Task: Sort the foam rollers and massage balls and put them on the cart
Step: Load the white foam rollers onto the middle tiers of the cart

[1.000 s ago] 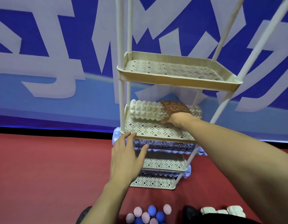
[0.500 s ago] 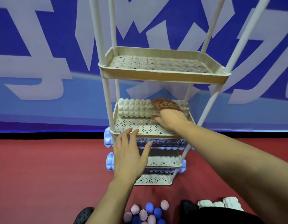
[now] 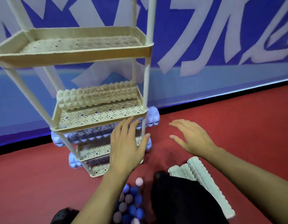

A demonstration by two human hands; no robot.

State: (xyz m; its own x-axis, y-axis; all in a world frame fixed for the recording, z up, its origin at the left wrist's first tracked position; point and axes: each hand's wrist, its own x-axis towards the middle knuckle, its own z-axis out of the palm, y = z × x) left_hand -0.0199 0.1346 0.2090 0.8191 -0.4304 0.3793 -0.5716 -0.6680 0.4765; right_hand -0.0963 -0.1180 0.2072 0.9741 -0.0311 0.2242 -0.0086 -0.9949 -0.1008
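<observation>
A tall cart [image 3: 98, 53] of cream plastic stands on the red carpet [image 3: 26, 175], its shelves shallow trays with perforated, lace-like floors, held by slim round white posts. The top shelf in view carries nothing that shows. On the shelf below, a beige foam roller [image 3: 98, 96] lies lengthwise along the back edge, a fat cylinder covered in rows of pointed knobs. Lower down, the ends of lavender rollers [image 3: 153, 116] with blunt knobs stick out past the shelf sides; their middles show only dimly through the perforated trays.

The left hand [image 3: 126, 148] hovers in front of the cart's lower shelves, palm down, fingers straight and loosely spread, holding nothing; whether its fingertips touch the shelf edge cannot be told. The right hand [image 3: 190, 137] hangs over the carpet just right of the cart, fingers wide and relaxed, also holding nothing.

On the carpet near the person, a heap of small spiky massage balls [image 3: 130, 202] in blue, mauve and pale pink lies below the left forearm. To the right, pale ridged rollers [image 3: 203, 175] lie side by side, partly covered by dark clothing [image 3: 180, 199]. Behind the cart runs a blue banner [image 3: 204, 38] with big pale shapes.
</observation>
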